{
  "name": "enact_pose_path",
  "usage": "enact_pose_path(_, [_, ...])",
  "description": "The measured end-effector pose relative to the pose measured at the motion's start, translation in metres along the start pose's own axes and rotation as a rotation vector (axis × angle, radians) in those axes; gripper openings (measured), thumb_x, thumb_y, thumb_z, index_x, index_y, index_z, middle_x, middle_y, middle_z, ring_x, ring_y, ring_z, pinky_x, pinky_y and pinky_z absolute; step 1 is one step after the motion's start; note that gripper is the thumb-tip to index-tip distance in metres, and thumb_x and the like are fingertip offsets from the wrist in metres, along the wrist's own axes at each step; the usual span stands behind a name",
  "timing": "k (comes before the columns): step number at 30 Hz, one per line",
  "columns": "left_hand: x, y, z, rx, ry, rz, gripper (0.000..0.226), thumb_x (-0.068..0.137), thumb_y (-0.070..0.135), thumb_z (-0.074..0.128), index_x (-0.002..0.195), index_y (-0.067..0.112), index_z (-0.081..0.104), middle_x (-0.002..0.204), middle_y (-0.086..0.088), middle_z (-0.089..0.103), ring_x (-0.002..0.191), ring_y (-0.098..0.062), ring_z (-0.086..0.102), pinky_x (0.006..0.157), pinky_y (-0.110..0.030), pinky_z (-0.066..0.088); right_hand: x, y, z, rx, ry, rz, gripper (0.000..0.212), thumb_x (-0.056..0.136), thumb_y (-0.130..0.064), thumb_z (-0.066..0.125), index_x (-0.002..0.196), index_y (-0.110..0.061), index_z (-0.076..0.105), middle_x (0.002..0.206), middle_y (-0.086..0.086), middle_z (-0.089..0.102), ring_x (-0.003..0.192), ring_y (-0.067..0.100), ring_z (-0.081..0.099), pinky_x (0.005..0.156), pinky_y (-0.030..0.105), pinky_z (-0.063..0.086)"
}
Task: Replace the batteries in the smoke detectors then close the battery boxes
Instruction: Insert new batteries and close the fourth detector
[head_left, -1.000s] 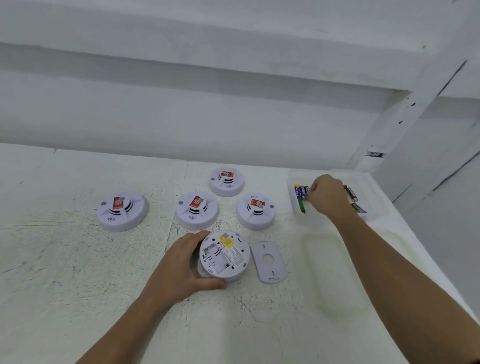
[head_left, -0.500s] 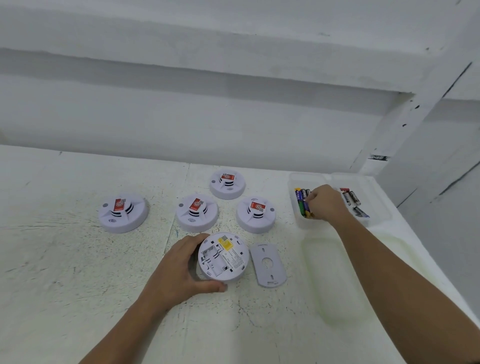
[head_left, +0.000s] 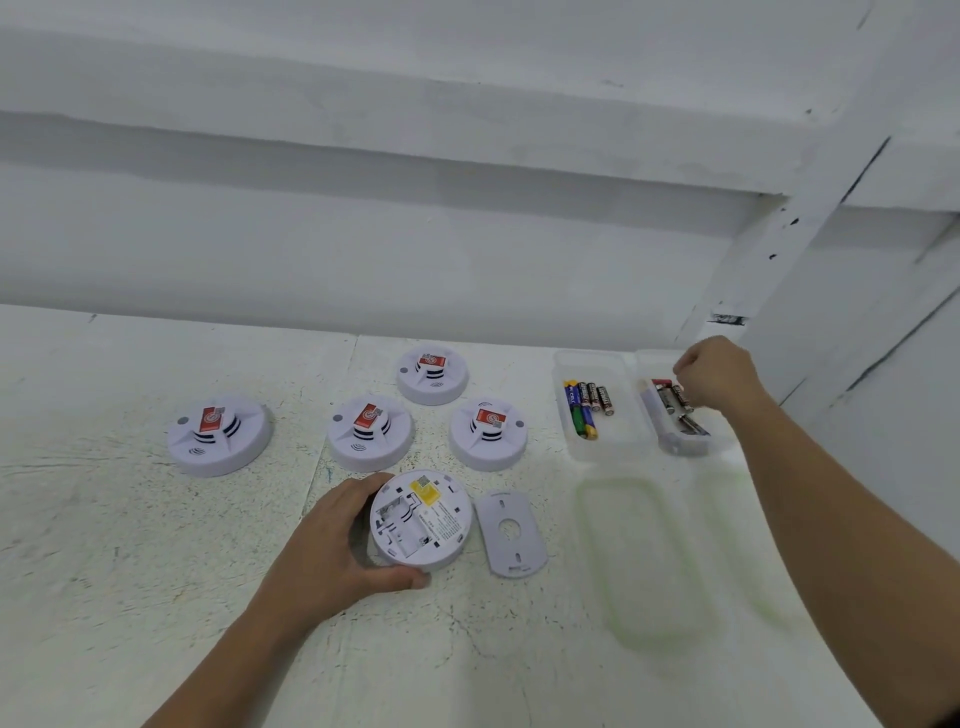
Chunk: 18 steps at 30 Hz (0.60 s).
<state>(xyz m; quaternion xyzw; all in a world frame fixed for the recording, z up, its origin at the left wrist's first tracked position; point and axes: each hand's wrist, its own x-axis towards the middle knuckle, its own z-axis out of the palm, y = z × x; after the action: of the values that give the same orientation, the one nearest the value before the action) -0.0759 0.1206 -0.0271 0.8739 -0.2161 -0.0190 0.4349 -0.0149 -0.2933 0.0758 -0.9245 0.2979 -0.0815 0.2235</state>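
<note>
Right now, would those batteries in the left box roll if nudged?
Probably: the batteries are smooth cylinders lying on their sides. The clear box walls would likely stop them. Packed side by side, they would probably jostle each other.

Bright, even, diffuse light, soft faint shadows under the wall's ledge; the white table looks washed out; wide-angle bending toward edges; slight overall softness.
</note>
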Motion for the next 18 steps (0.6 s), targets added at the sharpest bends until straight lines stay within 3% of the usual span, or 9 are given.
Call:
enact_pose_path(2, [0.001, 0.002, 0.001, 0.006, 0.000, -0.003, 0.087, 0.041, 0.064, 0.087, 0.117, 0.050, 0.048, 0.117, 0.034, 0.051, 0.109, 0.006, 0.050, 0.082, -0.015, 0.040, -0.003, 0.005, -0.002, -0.166, -0.060, 0.039, 0.014, 0.076, 0.010, 0.049, 0.065, 0.003, 0.055, 0.059, 0.014, 0.053, 0.057, 0.026, 0.057, 0.047, 0.022, 0.037])
enact_pose_path(3, [0.001, 0.002, 0.001, 0.009, 0.001, -0.004, 0.086, 0.041, 0.063, 0.087, 0.116, 0.050, 0.047, 0.116, 0.034, 0.051, 0.109, 0.006, 0.049, 0.082, -0.014, 0.039, -0.003, 0.007, 0.001, -0.215, -0.056, 0.026, 0.023, 0.077, 0.011, 0.049, 0.058, -0.001, 0.043, 0.055, 0.010, 0.044, 0.053, 0.023, 0.049, 0.046, 0.022, 0.031])
enact_pose_path(5, [0.000, 0.004, 0.001, 0.011, 0.005, -0.009, 0.085, 0.040, 0.061, 0.087, 0.115, 0.051, 0.047, 0.116, 0.036, 0.049, 0.109, 0.008, 0.048, 0.081, -0.013, 0.037, -0.004, 0.010, 0.007, -0.307, -0.045, -0.027, 0.034, 0.082, 0.009, 0.048, 0.056, -0.008, 0.032, 0.057, 0.007, 0.037, 0.060, 0.025, 0.048, 0.053, 0.025, 0.035])
enact_pose_path(7, [0.000, 0.005, 0.001, 0.009, 0.007, -0.013, 0.086, 0.040, 0.061, 0.088, 0.115, 0.051, 0.047, 0.116, 0.036, 0.050, 0.108, 0.009, 0.048, 0.081, -0.014, 0.038, -0.006, 0.013, 0.014, -0.370, -0.042, -0.070, 0.031, 0.085, 0.004, 0.048, 0.059, -0.007, 0.036, 0.060, 0.006, 0.038, 0.071, 0.029, 0.052, 0.060, 0.028, 0.039])
enact_pose_path(12, [-0.001, 0.007, 0.002, -0.006, 0.007, -0.019, 0.087, 0.039, 0.060, 0.089, 0.116, 0.050, 0.049, 0.114, 0.033, 0.055, 0.106, 0.006, 0.052, 0.084, -0.019, 0.042, -0.006, 0.021, 0.027, -0.407, -0.117, -0.044, 0.030, 0.086, -0.002, 0.052, 0.061, -0.010, 0.037, 0.060, 0.004, 0.042, 0.063, 0.023, 0.049, 0.054, 0.026, 0.037])
enact_pose_path(18, [-0.003, 0.013, -0.001, 0.010, 0.011, -0.016, 0.084, 0.039, 0.063, 0.086, 0.113, 0.053, 0.046, 0.116, 0.042, 0.047, 0.108, 0.013, 0.047, 0.080, -0.008, 0.035, -0.002, 0.024, 0.029, -0.385, -0.091, -0.005, 0.025, 0.081, 0.000, 0.055, 0.064, -0.009, 0.040, 0.063, 0.005, 0.045, 0.069, 0.026, 0.051, 0.059, 0.028, 0.040])
